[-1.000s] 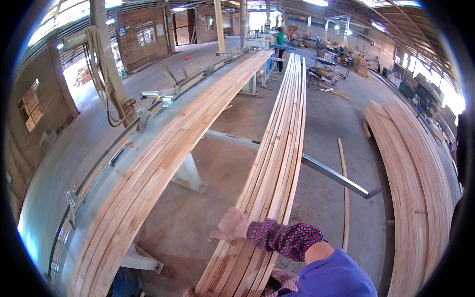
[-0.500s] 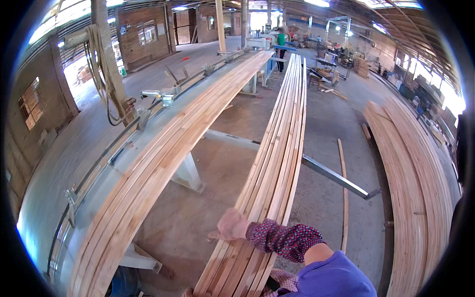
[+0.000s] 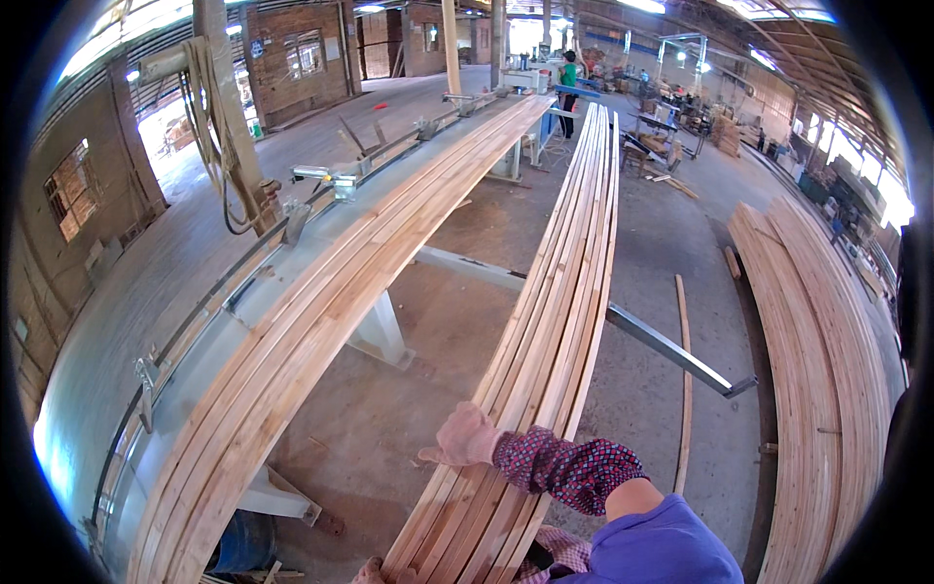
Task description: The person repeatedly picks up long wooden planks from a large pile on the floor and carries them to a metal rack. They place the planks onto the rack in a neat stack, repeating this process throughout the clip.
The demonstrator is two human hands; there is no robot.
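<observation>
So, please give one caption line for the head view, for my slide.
Gloved right hand rests on a stack of long wooden strips in a timber workshop.

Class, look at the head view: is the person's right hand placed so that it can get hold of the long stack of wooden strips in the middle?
Probably yes: the right hand already rests on top of the middle stack of wooden strips, with nothing between them.

I'm in a timber workshop, a big shed with brick walls and a concrete floor. Under my right hand [image 3: 465,437] runs a long stack of wooden strips [image 3: 555,321]; left of it a metal conveyor bench [image 3: 292,321] carries more, and boards [image 3: 827,350] pile to the right.
</observation>
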